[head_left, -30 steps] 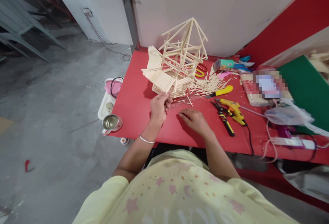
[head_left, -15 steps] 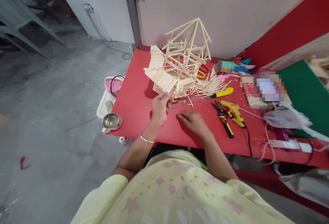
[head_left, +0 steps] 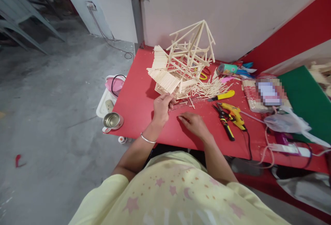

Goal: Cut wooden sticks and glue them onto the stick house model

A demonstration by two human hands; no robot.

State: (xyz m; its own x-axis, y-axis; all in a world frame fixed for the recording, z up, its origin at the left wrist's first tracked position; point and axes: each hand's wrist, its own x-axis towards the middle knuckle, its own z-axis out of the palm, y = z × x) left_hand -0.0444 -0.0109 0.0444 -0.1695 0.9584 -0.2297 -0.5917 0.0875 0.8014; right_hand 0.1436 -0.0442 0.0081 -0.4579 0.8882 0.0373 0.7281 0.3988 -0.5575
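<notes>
A pavilion-like model built of thin wooden sticks [head_left: 191, 51] stands upright at the back of the table. Its lower roof bears slatted panels [head_left: 165, 80] on the left side. My left hand [head_left: 162, 107] is closed in a pinch at the front edge of the lower slatted panel; the fingertips partly hide the spot they grip. Resting on the table to the right, my right hand [head_left: 193, 123] has loosely stretched fingers and holds nothing visible. Loose sticks [head_left: 210, 88] lie heaped beside the model, and a clear ruler [head_left: 179, 105] lies flat in front of it.
On the right lie a yellow-handled cutter [head_left: 224, 95], pliers [head_left: 224, 123], a yellow glue gun [head_left: 235, 114] with its cord, and a plastic bag [head_left: 287, 123]. A metal cup [head_left: 113, 120] stands at the red table's [head_left: 137, 114] left corner. The wall rises behind the model.
The view has shifted slightly, moving the model a little right in the picture. Both hands keep nearly the same pose and place.
</notes>
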